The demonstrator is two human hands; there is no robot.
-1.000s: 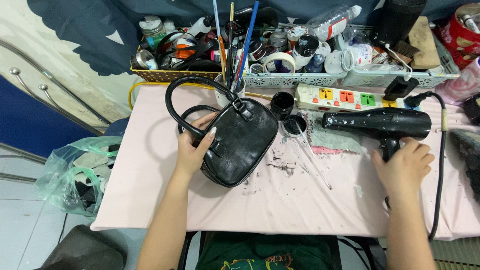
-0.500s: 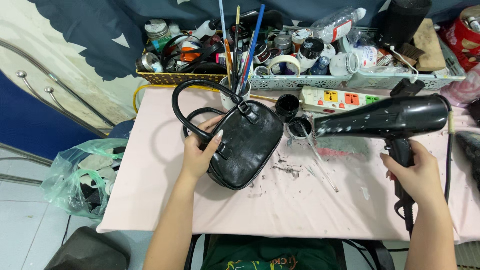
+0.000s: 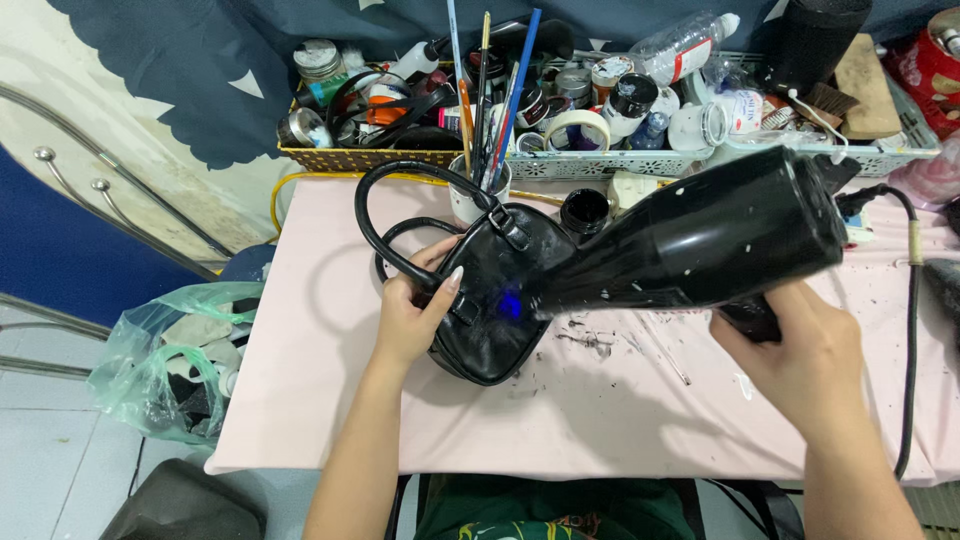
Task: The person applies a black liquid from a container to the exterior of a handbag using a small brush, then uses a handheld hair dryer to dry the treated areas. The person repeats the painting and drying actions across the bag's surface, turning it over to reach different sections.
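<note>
Here, the pink table (image 3: 300, 400) carries a glossy black handbag (image 3: 495, 305) near the middle of its far edge, just before a cup of brushes (image 3: 478, 190). The black hair dryer (image 3: 700, 245) points its nozzle at the bag, gripped by the right hand (image 3: 800, 355). The left hand (image 3: 410, 315) clasps the bag's side.

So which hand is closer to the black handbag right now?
Left. The left hand rests on the black handbag at its strap side; the right hand is off to its right, gripping the black hair dryer.
</note>
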